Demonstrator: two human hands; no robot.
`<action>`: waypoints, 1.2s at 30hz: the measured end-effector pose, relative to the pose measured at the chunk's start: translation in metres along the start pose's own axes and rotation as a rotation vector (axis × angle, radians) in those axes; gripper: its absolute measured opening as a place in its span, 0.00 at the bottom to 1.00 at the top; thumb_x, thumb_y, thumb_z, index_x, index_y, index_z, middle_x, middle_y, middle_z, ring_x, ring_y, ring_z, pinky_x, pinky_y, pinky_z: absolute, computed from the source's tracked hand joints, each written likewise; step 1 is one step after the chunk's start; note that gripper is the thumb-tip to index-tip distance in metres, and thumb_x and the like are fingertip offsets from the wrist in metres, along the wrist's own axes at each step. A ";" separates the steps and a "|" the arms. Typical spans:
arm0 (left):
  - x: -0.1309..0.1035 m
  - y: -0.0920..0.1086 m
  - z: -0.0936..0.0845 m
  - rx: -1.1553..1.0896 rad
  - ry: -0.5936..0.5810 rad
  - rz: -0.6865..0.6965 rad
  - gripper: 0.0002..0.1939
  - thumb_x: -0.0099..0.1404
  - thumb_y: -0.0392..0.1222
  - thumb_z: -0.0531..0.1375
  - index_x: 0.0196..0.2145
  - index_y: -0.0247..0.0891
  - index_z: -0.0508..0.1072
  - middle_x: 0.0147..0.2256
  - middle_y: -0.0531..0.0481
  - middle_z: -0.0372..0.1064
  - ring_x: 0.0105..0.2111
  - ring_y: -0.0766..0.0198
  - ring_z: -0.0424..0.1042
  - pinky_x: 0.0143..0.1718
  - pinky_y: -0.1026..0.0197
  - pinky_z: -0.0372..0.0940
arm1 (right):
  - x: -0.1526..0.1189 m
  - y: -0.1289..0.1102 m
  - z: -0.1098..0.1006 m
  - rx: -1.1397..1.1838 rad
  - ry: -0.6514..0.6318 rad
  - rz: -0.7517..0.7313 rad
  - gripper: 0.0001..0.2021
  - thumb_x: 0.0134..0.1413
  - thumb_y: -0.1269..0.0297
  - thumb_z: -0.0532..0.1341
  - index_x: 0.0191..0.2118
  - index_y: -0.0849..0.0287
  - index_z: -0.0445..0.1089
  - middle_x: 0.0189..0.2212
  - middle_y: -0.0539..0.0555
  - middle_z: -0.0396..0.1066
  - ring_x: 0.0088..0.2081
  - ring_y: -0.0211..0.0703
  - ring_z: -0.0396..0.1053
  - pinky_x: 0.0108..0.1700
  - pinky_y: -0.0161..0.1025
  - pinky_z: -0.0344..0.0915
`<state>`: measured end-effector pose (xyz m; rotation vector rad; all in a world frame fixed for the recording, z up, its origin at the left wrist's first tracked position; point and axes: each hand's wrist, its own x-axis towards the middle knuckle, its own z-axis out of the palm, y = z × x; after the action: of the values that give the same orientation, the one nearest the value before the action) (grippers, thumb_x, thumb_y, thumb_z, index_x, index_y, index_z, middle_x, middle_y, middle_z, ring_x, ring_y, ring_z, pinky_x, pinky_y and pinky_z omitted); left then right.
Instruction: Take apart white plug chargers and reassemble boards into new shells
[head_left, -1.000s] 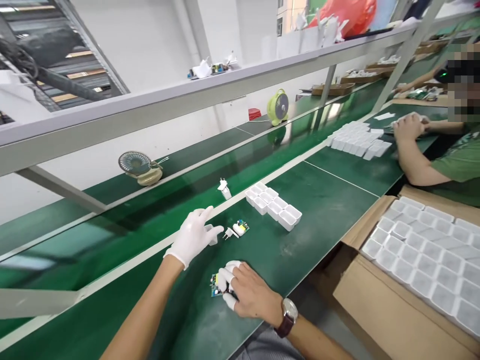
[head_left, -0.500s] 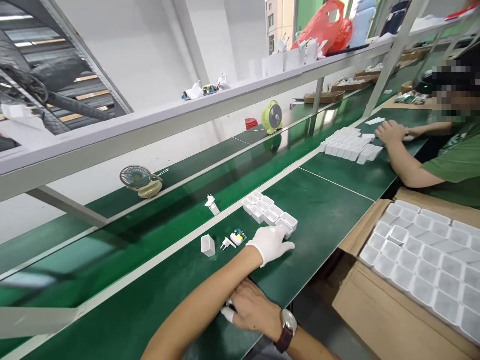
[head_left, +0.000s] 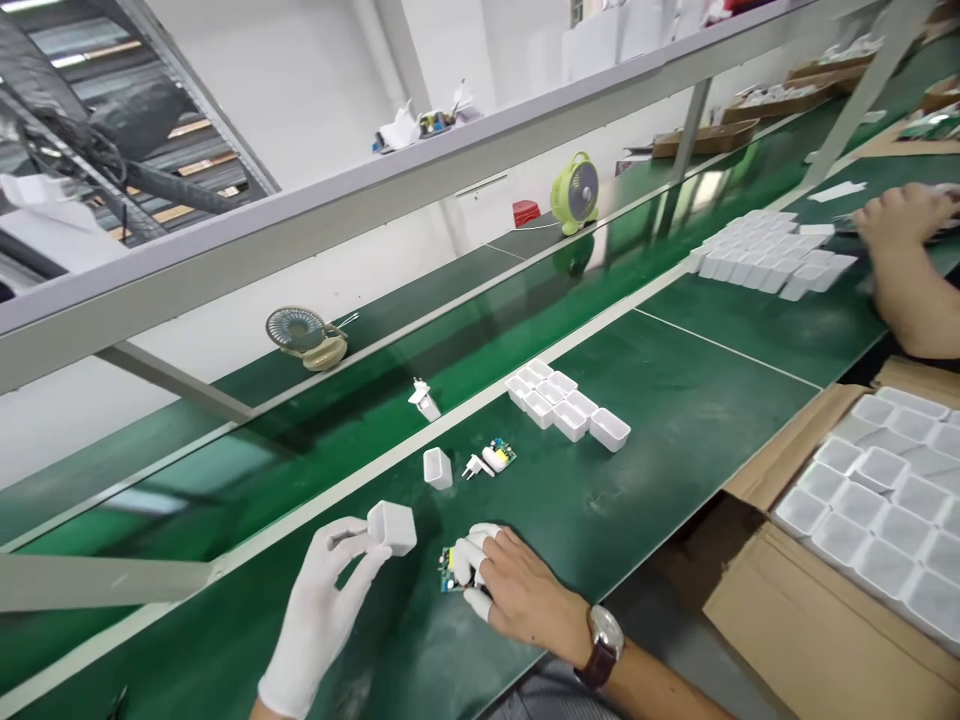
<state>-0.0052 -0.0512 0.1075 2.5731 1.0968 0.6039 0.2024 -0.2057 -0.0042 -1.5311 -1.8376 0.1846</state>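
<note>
My left hand (head_left: 322, 590), in a white glove, pinches a small white plastic case (head_left: 393, 528) by its side, raised over the green bench. My right hand (head_left: 517, 585), with white finger cots and a wristwatch, has its fingers closed on a small circuit board (head_left: 448, 570) with a yellow part. Those fingers hide much of the board. Just beyond, a white open case (head_left: 437, 468) stands alone. Beside it lies another circuit board (head_left: 501, 455) with a white plug piece (head_left: 475, 466). Farther right sits a cluster of open white cases (head_left: 559, 398).
A carton (head_left: 810, 610) with trays of white cases stands at the right. Behind the bench strip lies a plug adapter (head_left: 424, 398). A beige fan (head_left: 306, 338) and a green fan (head_left: 575, 195) stand farther back. A co-worker's hand (head_left: 904, 215) is near more cases (head_left: 769, 250).
My left hand has left the cluster with one white case and swung left, uncrossing from my right arm. The board at my right hand now shows. The view has shifted.
</note>
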 end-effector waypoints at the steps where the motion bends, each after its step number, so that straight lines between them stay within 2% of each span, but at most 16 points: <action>1: -0.013 -0.011 0.001 0.005 0.001 -0.022 0.08 0.65 0.53 0.61 0.35 0.51 0.78 0.48 0.46 0.70 0.49 0.48 0.71 0.51 0.43 0.70 | -0.002 0.000 0.001 0.006 0.001 0.009 0.14 0.62 0.66 0.59 0.52 0.62 0.66 0.46 0.63 0.69 0.55 0.58 0.64 0.58 0.57 0.64; 4: -0.045 -0.027 0.011 -0.053 -0.071 -0.065 0.09 0.67 0.51 0.60 0.34 0.49 0.79 0.54 0.45 0.67 0.51 0.49 0.72 0.53 0.42 0.70 | -0.006 0.001 0.004 0.028 -0.011 0.009 0.16 0.62 0.68 0.59 0.55 0.60 0.64 0.50 0.63 0.69 0.57 0.58 0.63 0.59 0.59 0.64; 6: -0.059 -0.030 0.019 -0.130 -0.120 -0.109 0.08 0.66 0.49 0.61 0.33 0.47 0.78 0.57 0.46 0.64 0.50 0.51 0.73 0.54 0.44 0.70 | -0.008 0.002 0.006 0.047 -0.002 -0.008 0.17 0.61 0.70 0.59 0.56 0.60 0.63 0.50 0.62 0.68 0.56 0.59 0.63 0.58 0.59 0.65; 7: -0.063 -0.031 0.022 -0.176 -0.126 -0.136 0.06 0.64 0.49 0.64 0.36 0.47 0.77 0.59 0.46 0.63 0.52 0.51 0.72 0.55 0.44 0.69 | -0.008 0.002 0.007 0.059 0.012 -0.014 0.19 0.60 0.71 0.59 0.57 0.60 0.63 0.50 0.62 0.69 0.56 0.58 0.64 0.57 0.59 0.66; 8: -0.066 -0.032 0.025 -0.223 -0.119 -0.168 0.11 0.61 0.48 0.67 0.42 0.47 0.76 0.61 0.45 0.61 0.55 0.49 0.70 0.57 0.44 0.67 | -0.008 0.003 0.007 0.074 0.038 -0.016 0.20 0.59 0.72 0.59 0.58 0.59 0.62 0.49 0.62 0.69 0.55 0.58 0.65 0.56 0.59 0.67; 9: -0.067 -0.033 0.029 -0.266 -0.109 -0.204 0.24 0.57 0.47 0.70 0.51 0.49 0.72 0.62 0.44 0.60 0.59 0.48 0.67 0.60 0.43 0.64 | -0.007 0.002 0.006 0.090 0.073 -0.011 0.23 0.58 0.73 0.59 0.59 0.59 0.61 0.48 0.61 0.69 0.54 0.57 0.66 0.55 0.58 0.68; 11: -0.066 -0.033 0.038 -0.317 -0.126 -0.264 0.49 0.50 0.46 0.74 0.65 0.51 0.56 0.64 0.42 0.58 0.64 0.45 0.60 0.64 0.39 0.58 | -0.004 0.001 0.002 0.113 0.154 0.011 0.26 0.57 0.73 0.59 0.62 0.57 0.59 0.48 0.61 0.68 0.53 0.56 0.67 0.53 0.57 0.70; 12: -0.064 -0.033 0.044 -0.322 -0.145 -0.281 0.54 0.49 0.46 0.74 0.67 0.51 0.51 0.64 0.41 0.58 0.66 0.44 0.57 0.65 0.38 0.56 | -0.002 -0.001 -0.001 0.125 0.183 0.025 0.27 0.58 0.73 0.59 0.63 0.56 0.58 0.48 0.61 0.67 0.52 0.55 0.67 0.52 0.56 0.71; 13: -0.062 -0.032 0.051 -0.314 -0.163 -0.282 0.53 0.50 0.46 0.74 0.67 0.50 0.52 0.64 0.42 0.59 0.66 0.44 0.57 0.65 0.37 0.54 | 0.000 -0.004 -0.005 0.140 0.197 0.043 0.28 0.58 0.72 0.59 0.64 0.55 0.57 0.50 0.62 0.66 0.51 0.53 0.68 0.50 0.53 0.73; 15: -0.058 -0.027 0.065 -0.299 -0.163 -0.240 0.39 0.53 0.46 0.71 0.60 0.47 0.63 0.61 0.42 0.63 0.64 0.44 0.59 0.64 0.38 0.55 | 0.005 -0.011 -0.013 0.194 0.182 0.069 0.27 0.60 0.72 0.59 0.64 0.54 0.57 0.52 0.62 0.64 0.48 0.49 0.70 0.44 0.46 0.75; 17: -0.056 -0.021 0.079 -0.331 -0.115 -0.188 0.26 0.56 0.42 0.68 0.53 0.44 0.69 0.55 0.43 0.68 0.58 0.47 0.66 0.60 0.42 0.61 | 0.009 -0.019 -0.021 0.254 0.143 0.073 0.27 0.61 0.72 0.58 0.65 0.53 0.57 0.54 0.62 0.62 0.44 0.45 0.71 0.39 0.40 0.76; 18: -0.056 -0.018 0.085 -0.367 -0.093 -0.165 0.24 0.56 0.39 0.66 0.51 0.42 0.68 0.52 0.43 0.69 0.54 0.50 0.69 0.58 0.45 0.64 | 0.010 -0.023 -0.023 0.267 0.125 0.066 0.27 0.61 0.72 0.58 0.65 0.53 0.57 0.55 0.62 0.62 0.43 0.44 0.71 0.38 0.39 0.76; 22: -0.069 -0.015 0.095 -0.521 -0.033 -0.079 0.31 0.54 0.30 0.62 0.55 0.42 0.63 0.47 0.45 0.68 0.45 0.57 0.72 0.49 0.51 0.69 | 0.011 -0.034 -0.028 0.228 0.033 0.035 0.29 0.62 0.70 0.59 0.67 0.54 0.54 0.56 0.64 0.63 0.46 0.47 0.72 0.44 0.42 0.76; 28: -0.088 -0.023 0.092 -0.510 -0.058 0.085 0.37 0.54 0.29 0.61 0.60 0.40 0.57 0.49 0.42 0.63 0.46 0.56 0.71 0.46 0.51 0.72 | 0.012 -0.042 -0.023 0.240 -0.057 -0.078 0.32 0.60 0.74 0.61 0.68 0.54 0.53 0.56 0.64 0.65 0.54 0.51 0.69 0.50 0.47 0.74; 32: -0.089 -0.025 0.092 -0.514 -0.119 0.071 0.39 0.52 0.28 0.62 0.61 0.39 0.57 0.51 0.40 0.62 0.47 0.54 0.72 0.47 0.50 0.73 | 0.014 -0.042 -0.017 0.240 -0.060 -0.110 0.34 0.59 0.75 0.62 0.68 0.54 0.53 0.56 0.63 0.66 0.56 0.52 0.68 0.53 0.49 0.72; 36: -0.087 -0.024 0.090 -0.494 -0.127 0.094 0.40 0.51 0.27 0.62 0.61 0.39 0.57 0.52 0.39 0.63 0.49 0.51 0.71 0.49 0.48 0.72 | 0.014 -0.041 -0.013 0.229 -0.089 -0.102 0.33 0.59 0.74 0.62 0.68 0.53 0.53 0.55 0.63 0.66 0.55 0.52 0.69 0.51 0.48 0.73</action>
<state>-0.0313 -0.1072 -0.0041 2.2029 0.6830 0.6305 0.1772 -0.2092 0.0331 -1.2872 -1.8863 0.4060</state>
